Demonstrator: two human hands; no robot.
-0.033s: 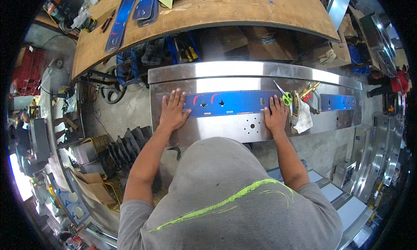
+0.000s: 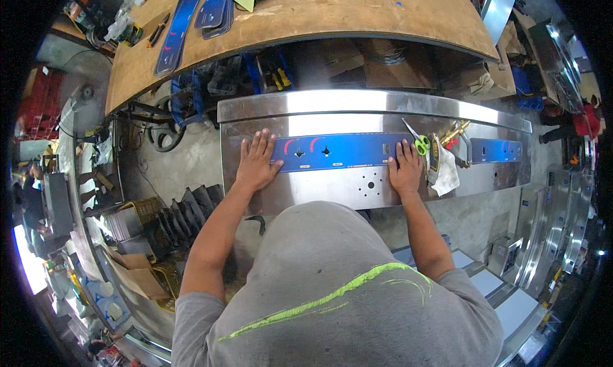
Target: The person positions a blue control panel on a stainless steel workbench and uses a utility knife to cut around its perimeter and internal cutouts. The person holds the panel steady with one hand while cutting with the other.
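A long blue label strip (image 2: 357, 151) with red arc marks and cutouts lies along a shiny stainless steel panel (image 2: 319, 185). My left hand (image 2: 257, 161) rests flat over the strip's left end, fingers spread. On its right end my right hand (image 2: 405, 168) lies flat, fingers stretched out. Just beyond those fingertips are scissors (image 2: 419, 141) with green handles, blades pointing away. Right of that hand sit a dark item with yellow marking (image 2: 434, 156), a crumpled white cloth (image 2: 446, 175) and a brass fitting (image 2: 458, 134). A shorter blue label (image 2: 498, 150) is farther right.
Beyond the panel stands a wooden table (image 2: 357, 16) bearing more blue label strips (image 2: 180, 32) and pliers (image 2: 158, 30). Dark metal parts (image 2: 188, 214) and a cardboard box (image 2: 135, 274) are on the left. Steel units (image 2: 552, 220) stand at right; a person in red (image 2: 584, 124) is far off.
My left hand has shifted very slightly to the right on the strip. The right hand and the things around it look the same.
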